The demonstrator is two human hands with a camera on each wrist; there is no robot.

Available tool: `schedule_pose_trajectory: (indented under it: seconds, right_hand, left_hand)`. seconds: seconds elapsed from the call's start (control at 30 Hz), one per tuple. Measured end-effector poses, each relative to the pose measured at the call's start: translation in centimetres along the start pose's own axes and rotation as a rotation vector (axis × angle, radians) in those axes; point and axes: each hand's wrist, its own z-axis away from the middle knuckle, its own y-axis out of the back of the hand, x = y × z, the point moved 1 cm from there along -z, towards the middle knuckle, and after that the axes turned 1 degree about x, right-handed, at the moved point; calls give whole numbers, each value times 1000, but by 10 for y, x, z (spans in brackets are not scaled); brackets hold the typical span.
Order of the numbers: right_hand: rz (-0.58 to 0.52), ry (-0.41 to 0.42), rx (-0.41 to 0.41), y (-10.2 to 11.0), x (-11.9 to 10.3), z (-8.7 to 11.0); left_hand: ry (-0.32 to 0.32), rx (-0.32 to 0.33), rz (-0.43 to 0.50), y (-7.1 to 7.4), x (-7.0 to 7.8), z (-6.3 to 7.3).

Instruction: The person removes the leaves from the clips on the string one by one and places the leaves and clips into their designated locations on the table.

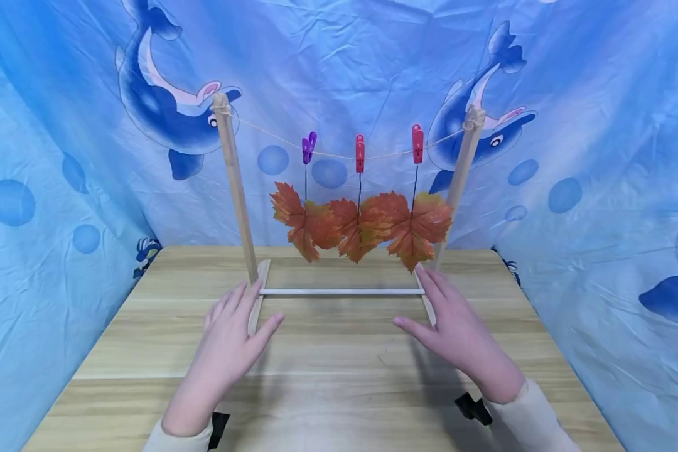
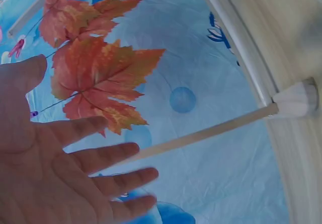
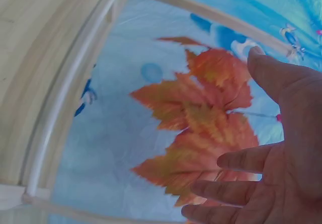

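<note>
Three orange-red artificial maple leaves, left (image 1: 302,223), middle (image 1: 347,232) and right (image 1: 411,229), hang from a string (image 1: 339,155). A purple clothespin (image 1: 307,152) and two red clothespins (image 1: 360,154) hold their stems. The string runs between a left wooden post (image 1: 237,194) and a right post (image 1: 462,169). A white rod (image 1: 339,292) joins the posts' feet. My left hand (image 1: 226,345), fingers spread, is at the left foot (image 1: 257,307). At the right foot (image 1: 429,311), my right hand (image 1: 460,329) has its fingers extended. Both palms appear bare in the wrist views.
The frame stands toward the back of a wood-grain table (image 1: 328,376). Blue cloth (image 1: 339,63) printed with dolphins and bubbles encloses the back and sides. Black straps (image 1: 473,409) show at both wrists.
</note>
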Motion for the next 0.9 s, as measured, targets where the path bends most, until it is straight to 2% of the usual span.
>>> schedule_pose_trajectory:
  seconds: [0.2, 0.37, 0.5, 0.6, 0.73, 0.9]
  right_hand:
    - [-83, 50, 20, 12, -22, -11]
    - [-144, 116, 55, 20, -37, -21]
    - [-189, 207, 136, 27, -49, -31]
    - [-214, 273, 212, 34, -58, -38]
    - [-249, 348, 302, 45, -69, -48]
    - [-303, 404, 348, 57, -81, -59]
  left_hand:
    - [-94, 87, 151, 4, 6, -15]
    - [-141, 195, 246, 11, 12, -26]
    - [-124, 265, 311, 16, 15, -34]
    - [-98, 285, 360, 20, 17, -40]
    - [-52, 274, 414, 22, 21, -49]
    - [-7, 251, 459, 25, 28, -63]
